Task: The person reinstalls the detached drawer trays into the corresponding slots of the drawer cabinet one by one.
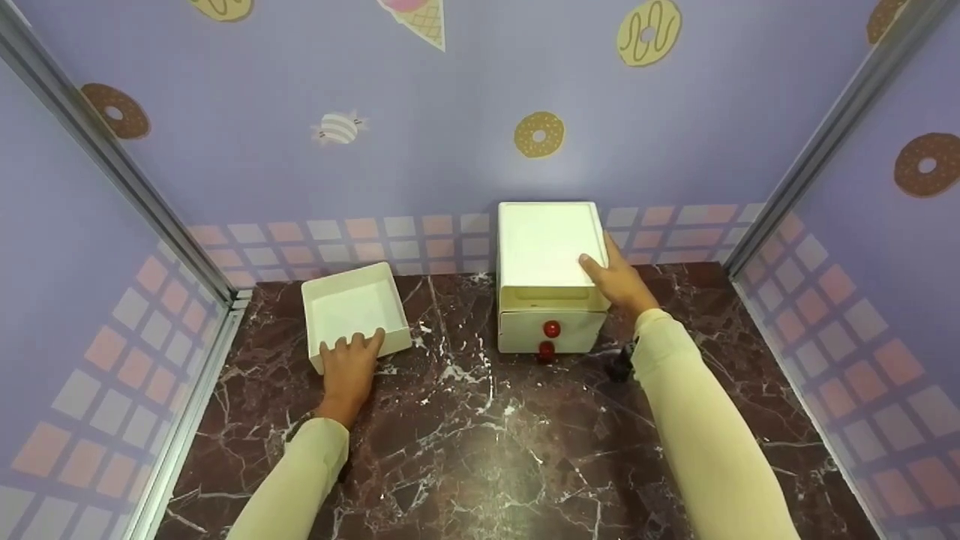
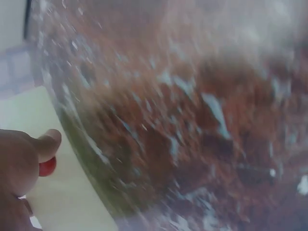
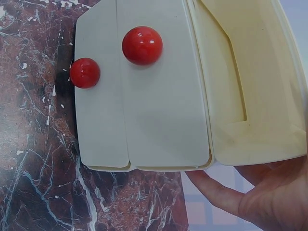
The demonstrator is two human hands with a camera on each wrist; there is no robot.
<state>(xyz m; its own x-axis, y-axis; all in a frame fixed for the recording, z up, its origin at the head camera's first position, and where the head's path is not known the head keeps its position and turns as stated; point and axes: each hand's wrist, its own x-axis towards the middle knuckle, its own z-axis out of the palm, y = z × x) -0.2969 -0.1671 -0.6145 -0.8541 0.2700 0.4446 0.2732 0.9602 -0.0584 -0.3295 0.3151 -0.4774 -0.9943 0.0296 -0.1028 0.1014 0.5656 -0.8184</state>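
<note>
A small white drawer cabinet [image 1: 551,244] stands against the back wall, its top slot open and without a drawer. Two closed drawers below carry red knobs [image 3: 142,45]. My right hand [image 1: 621,281] grips the cabinet's right side, thumb on the top and fingers along the side. To the left, a loose white drawer [image 1: 356,304] sits slightly turned, with nothing visible inside. My left hand [image 1: 351,375] holds its front wall, fingertips over the rim. In the left wrist view the thumb lies beside the drawer's red knob [image 2: 47,166].
The dark red marbled tabletop [image 1: 457,450] lies under everything. A purple back wall [image 1: 450,150] with sweets and checks rises right behind the cabinet. Side panels with metal posts [image 1: 832,127] close off left and right.
</note>
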